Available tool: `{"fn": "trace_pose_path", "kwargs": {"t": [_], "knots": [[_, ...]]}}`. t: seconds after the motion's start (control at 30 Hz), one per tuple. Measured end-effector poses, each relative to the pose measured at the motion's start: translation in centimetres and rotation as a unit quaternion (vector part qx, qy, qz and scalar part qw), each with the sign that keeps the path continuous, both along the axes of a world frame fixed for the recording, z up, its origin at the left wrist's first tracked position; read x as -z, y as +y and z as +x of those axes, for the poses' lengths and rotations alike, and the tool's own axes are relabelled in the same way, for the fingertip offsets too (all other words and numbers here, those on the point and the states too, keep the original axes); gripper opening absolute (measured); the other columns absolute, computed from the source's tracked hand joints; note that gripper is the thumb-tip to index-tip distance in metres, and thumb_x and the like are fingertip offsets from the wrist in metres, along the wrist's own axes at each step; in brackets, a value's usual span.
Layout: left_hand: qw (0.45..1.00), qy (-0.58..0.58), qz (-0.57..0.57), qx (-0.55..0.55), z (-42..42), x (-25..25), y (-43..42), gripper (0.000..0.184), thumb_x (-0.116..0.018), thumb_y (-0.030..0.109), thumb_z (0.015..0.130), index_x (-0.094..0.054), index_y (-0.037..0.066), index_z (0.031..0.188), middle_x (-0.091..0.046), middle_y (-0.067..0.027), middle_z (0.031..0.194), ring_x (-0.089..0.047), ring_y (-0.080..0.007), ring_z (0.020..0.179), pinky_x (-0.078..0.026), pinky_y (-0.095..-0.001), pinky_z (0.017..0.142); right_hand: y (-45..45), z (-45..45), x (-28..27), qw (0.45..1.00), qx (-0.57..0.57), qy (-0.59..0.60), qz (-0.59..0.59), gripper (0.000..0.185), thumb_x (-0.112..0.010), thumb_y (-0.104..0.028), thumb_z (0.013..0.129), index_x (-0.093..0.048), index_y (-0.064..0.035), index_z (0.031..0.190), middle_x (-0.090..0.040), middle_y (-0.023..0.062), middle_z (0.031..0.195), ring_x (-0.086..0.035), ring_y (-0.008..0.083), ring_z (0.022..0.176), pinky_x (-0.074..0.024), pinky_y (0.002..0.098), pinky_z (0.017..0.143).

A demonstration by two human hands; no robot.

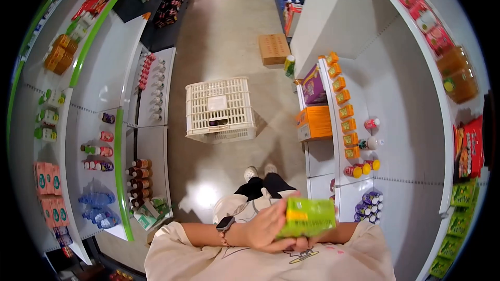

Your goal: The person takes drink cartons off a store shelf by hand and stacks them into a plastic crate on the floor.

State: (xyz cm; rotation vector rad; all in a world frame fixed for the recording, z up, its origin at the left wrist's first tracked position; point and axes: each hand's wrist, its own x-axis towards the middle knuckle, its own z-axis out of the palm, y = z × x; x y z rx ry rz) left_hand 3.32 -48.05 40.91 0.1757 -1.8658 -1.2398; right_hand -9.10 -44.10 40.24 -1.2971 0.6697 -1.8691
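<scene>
A green box [312, 216] with a yellow patch and small dark print is held in front of my chest, slightly blurred. My left hand [264, 227], below a dark wristwatch [225, 223] and a beaded bracelet, grips its left side. My right hand [301, 243] is mostly hidden behind and under the box, with a few bent fingers showing at its lower edge. Similar green packs [460, 218] stand in a column on the lower right shelf, beside red packets [469, 145].
A white plastic crate [219, 106] sits on the aisle floor ahead, with a cardboard box [274, 49] beyond it. Shelves line both sides, holding drink bottles [98, 209], small orange boxes [346, 111] and pink packs [51, 177]. A large orange box [314, 123] stands on the right.
</scene>
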Motion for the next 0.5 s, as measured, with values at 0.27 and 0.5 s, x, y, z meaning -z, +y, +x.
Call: {"fn": "trace_pose_path", "kwargs": {"t": [0.27,0.5], "knots": [[0.876,-0.113,0.465,-0.056,2.9,5.9,-8.2,0.082,-0.050,0.006,0.086,0.012,0.005,0.140,-0.001,-0.0196,0.146,-0.008,-0.0236,0.135,-0.016,-0.0321,0.106,-8.6,2.0,6.0,0.893,-0.106,0.000,0.438,0.061,-0.035,-0.012,0.093,0.002,-0.0054,0.141,-0.015,0.0132,0.144,-0.025,0.0187,0.128,-0.0234,0.0275,0.102],[0.701,-0.019,0.681,-0.213,3.7,14.5,-16.3,0.072,-0.045,0.003,0.088,0.002,0.010,0.143,-0.017,-0.0099,0.146,-0.029,-0.0174,0.127,-0.027,-0.0290,0.100,-20.1,3.3,16.0,0.809,-0.165,-0.011,0.565,0.061,-0.043,-0.009,0.090,-0.012,-0.0056,0.142,-0.033,0.0099,0.137,-0.038,0.0154,0.120,-0.0290,0.0258,0.099]]}}
